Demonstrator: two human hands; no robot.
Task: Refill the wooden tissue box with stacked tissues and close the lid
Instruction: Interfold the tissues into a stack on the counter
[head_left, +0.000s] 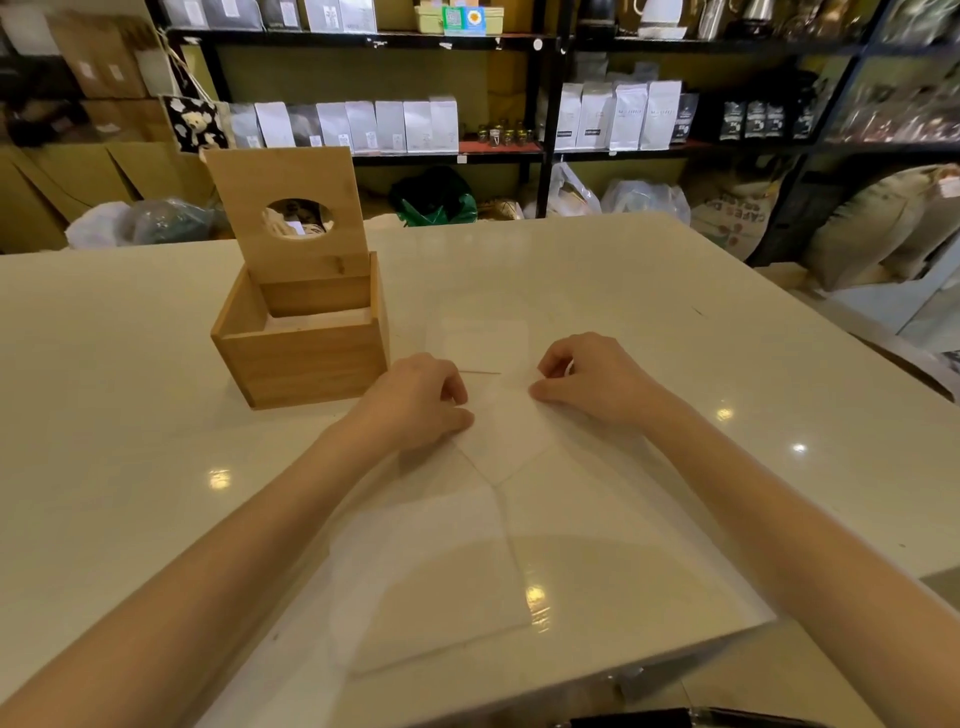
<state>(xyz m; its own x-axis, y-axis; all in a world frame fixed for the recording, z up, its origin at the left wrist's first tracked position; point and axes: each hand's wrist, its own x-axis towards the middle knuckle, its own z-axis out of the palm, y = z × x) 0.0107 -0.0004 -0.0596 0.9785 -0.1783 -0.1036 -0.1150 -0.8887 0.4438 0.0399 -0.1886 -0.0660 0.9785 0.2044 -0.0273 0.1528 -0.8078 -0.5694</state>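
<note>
White thin tissue (506, 436) is pinched flat near the table's (727, 332) front edge by left hand (421, 400) and right hand (587, 376); the lidded square wooden box (301, 358) stands open.

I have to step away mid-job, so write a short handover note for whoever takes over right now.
Left hand: fingers curled, pinching the left edge of a tissue lying on the white table.
Right hand: pinching the same tissue's right edge.
Wooden tissue box: on the table, left of the hands, lid standing upright and open. Some tissues already lie inside.
More tissues: one flat sheet beyond the hands, larger sheets nearer the body.
Done: box opened, partly filled.
Left: stack the loose tissues, load them, close the lid.
</note>
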